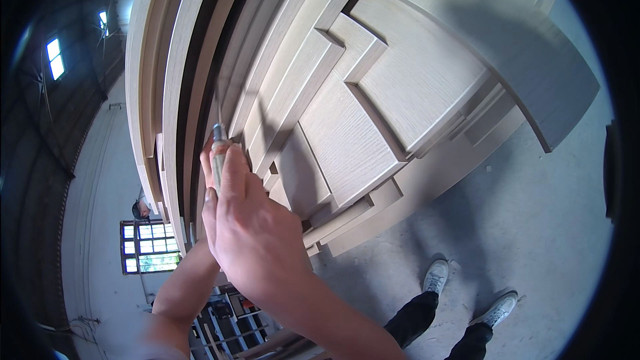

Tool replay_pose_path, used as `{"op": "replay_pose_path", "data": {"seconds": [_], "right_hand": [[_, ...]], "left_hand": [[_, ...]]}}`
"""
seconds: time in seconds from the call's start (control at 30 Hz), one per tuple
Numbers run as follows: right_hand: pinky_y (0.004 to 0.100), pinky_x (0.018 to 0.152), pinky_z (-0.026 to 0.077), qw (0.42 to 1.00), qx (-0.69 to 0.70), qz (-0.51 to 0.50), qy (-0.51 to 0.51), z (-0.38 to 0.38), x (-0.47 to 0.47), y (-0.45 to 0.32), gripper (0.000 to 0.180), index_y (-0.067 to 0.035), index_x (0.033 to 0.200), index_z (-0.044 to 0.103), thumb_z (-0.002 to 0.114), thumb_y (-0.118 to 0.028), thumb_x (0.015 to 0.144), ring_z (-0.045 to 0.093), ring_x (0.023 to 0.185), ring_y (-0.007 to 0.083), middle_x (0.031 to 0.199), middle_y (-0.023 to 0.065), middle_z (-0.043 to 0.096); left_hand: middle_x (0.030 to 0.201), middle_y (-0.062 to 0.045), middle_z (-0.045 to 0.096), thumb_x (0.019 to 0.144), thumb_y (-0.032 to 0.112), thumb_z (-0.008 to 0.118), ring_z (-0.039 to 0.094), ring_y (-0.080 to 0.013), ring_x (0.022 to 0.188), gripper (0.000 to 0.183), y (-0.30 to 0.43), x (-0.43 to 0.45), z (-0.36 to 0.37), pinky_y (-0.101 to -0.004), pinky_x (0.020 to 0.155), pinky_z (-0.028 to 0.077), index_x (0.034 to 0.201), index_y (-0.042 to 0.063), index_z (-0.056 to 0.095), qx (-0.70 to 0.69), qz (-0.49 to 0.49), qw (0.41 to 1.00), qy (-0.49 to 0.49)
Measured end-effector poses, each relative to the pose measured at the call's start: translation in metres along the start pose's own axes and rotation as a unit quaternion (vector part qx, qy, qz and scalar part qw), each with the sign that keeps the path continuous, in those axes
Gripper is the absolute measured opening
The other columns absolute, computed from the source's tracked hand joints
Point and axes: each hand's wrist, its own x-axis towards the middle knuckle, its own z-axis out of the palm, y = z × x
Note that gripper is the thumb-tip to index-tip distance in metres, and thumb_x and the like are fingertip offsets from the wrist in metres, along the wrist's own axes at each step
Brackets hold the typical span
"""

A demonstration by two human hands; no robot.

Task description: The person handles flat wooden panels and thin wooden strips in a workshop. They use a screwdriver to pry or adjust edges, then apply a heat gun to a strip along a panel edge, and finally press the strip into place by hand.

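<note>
My right hand (257, 225) grips the worn handle of a slim-shafted hand tool (217, 157), perhaps a screwdriver or chisel. Its metal collar shows above my fingers. The thin shaft points into a dark gap between long pale wooden strips (197, 50); its tip is hard to make out. My left forearm (182, 285) reaches up behind my right hand. Most of my left hand is hidden there, so its grip cannot be told. Just right of the tool lie grooved wood-grain boards (350, 145) with stepped, raised edges, stacked in layers.
A curved flat panel (545, 75) juts out at the upper right, over the concrete floor (505, 210). My shoes (437, 277) stand below the stack. A person's head (141, 208) shows beyond the strips, near a barred window (150, 247). Racked material (230, 315) lies at the bottom.
</note>
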Motion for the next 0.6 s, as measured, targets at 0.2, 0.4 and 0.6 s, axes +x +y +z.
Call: {"op": "replay_pose_path", "data": {"seconds": [0.2, 0.4, 0.6], "right_hand": [[0.0305, 0.060, 0.061, 0.991, 0.119, -0.020, 0.055, -0.004, -0.017, 0.011, 0.068, 0.014, 0.145, 0.035, 0.064, -0.023, 0.096, 0.074, 0.080, 0.0281, 0.116, 0.0262, 0.065], [0.0368, 0.070, 0.061, 0.977, 0.212, 0.008, 0.021, -0.006, -0.038, 0.002, 0.066, 0.012, 0.147, 0.034, 0.063, -0.017, 0.095, 0.075, 0.094, 0.0370, 0.133, 0.0303, 0.060], [0.0358, 0.067, 0.061, 0.985, 0.166, -0.014, 0.042, -0.020, -0.055, 0.001, 0.063, 0.011, 0.145, 0.039, 0.064, -0.017, 0.094, 0.075, 0.087, 0.0343, 0.124, 0.0262, 0.066]], "left_hand": [[0.109, -0.017, 0.053, 0.090, 0.017, 0.060, 0.055, -0.0332, 0.098, 0.023, 0.001, 0.005, 0.014, -0.0440, 0.086, 0.048, 0.109, 0.004, 0.058, -0.026, -0.031, 0.996, 0.083], [0.127, -0.019, 0.057, 0.092, 0.012, 0.063, 0.060, -0.0320, 0.110, 0.032, -0.007, 0.003, 0.021, -0.0439, 0.093, 0.051, 0.122, 0.001, 0.060, -0.095, -0.019, 0.989, 0.114], [0.129, -0.026, 0.052, 0.089, 0.015, 0.060, 0.057, -0.0389, 0.113, 0.037, 0.001, 0.009, 0.015, -0.0449, 0.093, 0.050, 0.120, -0.005, 0.059, 0.002, 0.057, 0.993, 0.099]]}}
